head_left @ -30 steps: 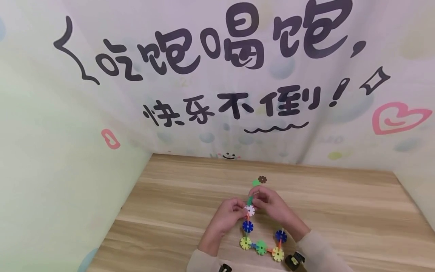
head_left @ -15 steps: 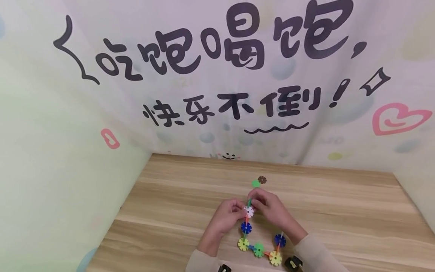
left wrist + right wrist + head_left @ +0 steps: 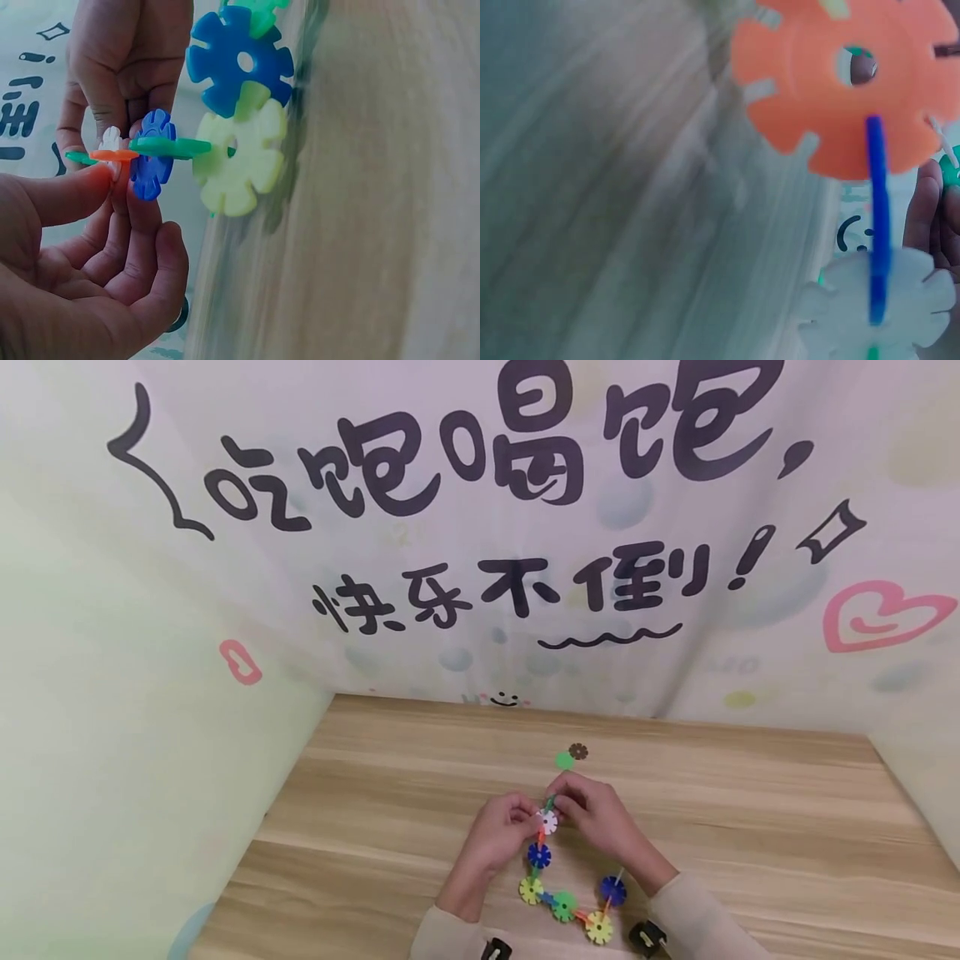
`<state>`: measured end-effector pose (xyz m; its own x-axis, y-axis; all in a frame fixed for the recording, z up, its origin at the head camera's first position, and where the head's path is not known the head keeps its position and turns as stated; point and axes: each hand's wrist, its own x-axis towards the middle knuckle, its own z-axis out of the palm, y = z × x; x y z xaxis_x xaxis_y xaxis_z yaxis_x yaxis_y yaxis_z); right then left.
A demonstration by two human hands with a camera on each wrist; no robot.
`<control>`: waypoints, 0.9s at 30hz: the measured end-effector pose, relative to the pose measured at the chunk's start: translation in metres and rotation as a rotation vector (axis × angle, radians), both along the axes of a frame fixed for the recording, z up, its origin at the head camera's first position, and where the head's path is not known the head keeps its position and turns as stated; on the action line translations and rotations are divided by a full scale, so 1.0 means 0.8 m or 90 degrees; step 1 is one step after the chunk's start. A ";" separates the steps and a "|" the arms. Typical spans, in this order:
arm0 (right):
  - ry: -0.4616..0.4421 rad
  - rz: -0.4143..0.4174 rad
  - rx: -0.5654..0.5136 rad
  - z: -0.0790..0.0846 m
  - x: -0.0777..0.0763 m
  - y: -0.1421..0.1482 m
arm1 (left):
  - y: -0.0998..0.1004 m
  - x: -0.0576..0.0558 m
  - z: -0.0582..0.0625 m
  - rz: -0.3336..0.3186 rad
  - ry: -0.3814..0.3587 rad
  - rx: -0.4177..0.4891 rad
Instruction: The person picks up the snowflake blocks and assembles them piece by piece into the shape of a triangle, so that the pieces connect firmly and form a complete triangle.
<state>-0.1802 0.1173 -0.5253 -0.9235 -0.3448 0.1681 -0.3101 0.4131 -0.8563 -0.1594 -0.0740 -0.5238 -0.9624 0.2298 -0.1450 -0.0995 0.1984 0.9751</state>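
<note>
My left hand [image 3: 498, 835] pinches a white notched disc [image 3: 550, 823] at the upper end of a chain of interlocking plastic snowflake discs. My right hand [image 3: 600, 817] pinches a green disc [image 3: 550, 804] standing edge-on at the white one. Below them the chain runs through a blue disc [image 3: 539, 856], a yellow disc [image 3: 531, 890] and a green one, then bends right to another yellow disc [image 3: 598, 928] and a second blue disc [image 3: 612, 891]. In the left wrist view, an orange disc [image 3: 114, 156] sits edge-on by the left thumb. A large orange disc [image 3: 795, 90] fills the right wrist view's top.
A loose brown disc [image 3: 578, 751] and a bright green disc [image 3: 564, 761] lie on the wooden table [image 3: 375, 777] beyond the hands. A printed curtain [image 3: 450, 527] hangs behind the table. Black wrist straps [image 3: 647, 937] show near the sleeves.
The chain's lower part has swung slightly left, and its far end stands a little farther from the right forearm. Both hands keep their pinch on the white and green discs.
</note>
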 end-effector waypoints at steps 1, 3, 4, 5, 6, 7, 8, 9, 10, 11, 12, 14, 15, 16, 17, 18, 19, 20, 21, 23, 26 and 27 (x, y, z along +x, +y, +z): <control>0.007 0.002 0.002 0.001 0.000 0.000 | 0.000 0.000 0.001 0.003 -0.001 -0.003; 0.018 0.008 0.003 0.002 -0.001 0.000 | 0.001 0.000 0.001 0.008 -0.004 -0.010; 0.024 0.012 0.002 0.002 -0.001 0.000 | 0.001 0.000 0.002 0.009 -0.003 -0.015; 0.029 0.015 0.003 0.003 -0.002 0.000 | 0.002 0.000 0.002 0.011 -0.003 -0.019; 0.033 0.020 0.006 0.003 -0.002 0.000 | 0.002 0.000 0.002 0.012 -0.003 -0.023; 0.039 0.025 0.010 0.003 -0.002 0.000 | 0.002 0.001 0.002 0.012 -0.001 -0.026; 0.044 0.029 0.015 0.002 -0.002 0.000 | 0.002 0.001 0.003 0.013 0.002 -0.030; 0.049 0.033 0.021 0.002 -0.002 0.000 | 0.002 0.001 0.003 0.014 0.004 -0.033; 0.052 0.035 0.027 0.001 -0.002 0.000 | 0.003 0.001 0.002 0.015 0.006 -0.038; 0.058 0.037 0.034 0.001 -0.002 0.000 | 0.003 0.001 0.002 0.015 0.007 -0.041; 0.063 0.038 0.041 0.000 -0.002 0.000 | 0.003 0.001 0.002 0.015 0.007 -0.043; 0.073 0.030 0.051 0.000 -0.001 0.001 | 0.004 0.001 0.001 0.016 0.004 -0.044; 0.076 0.026 0.055 0.001 0.000 0.001 | 0.004 0.001 0.001 0.015 0.002 -0.044; 0.078 0.021 0.058 0.001 0.000 0.001 | 0.004 0.001 0.001 0.014 0.000 -0.043; 0.076 0.017 0.060 0.002 0.001 0.002 | 0.005 0.000 0.001 0.013 -0.002 -0.041; 0.074 0.014 0.061 0.003 0.002 0.003 | 0.005 0.000 0.001 0.013 -0.004 -0.037; 0.071 0.013 0.061 0.004 0.002 0.004 | 0.005 0.000 0.000 0.015 -0.004 -0.034; 0.064 0.012 0.060 0.005 0.003 0.004 | 0.004 -0.001 0.000 0.017 -0.005 -0.028; 0.058 0.013 0.061 0.005 0.003 0.005 | 0.004 -0.001 0.001 0.020 -0.004 -0.026; 0.049 0.009 0.065 0.006 0.004 0.009 | 0.002 -0.001 0.001 0.029 -0.004 -0.018; 0.041 -0.014 0.070 0.008 0.002 0.017 | 0.001 -0.002 0.002 0.041 -0.001 -0.012; 0.042 -0.026 0.074 0.009 0.000 0.021 | 0.000 -0.002 0.002 0.042 0.001 -0.015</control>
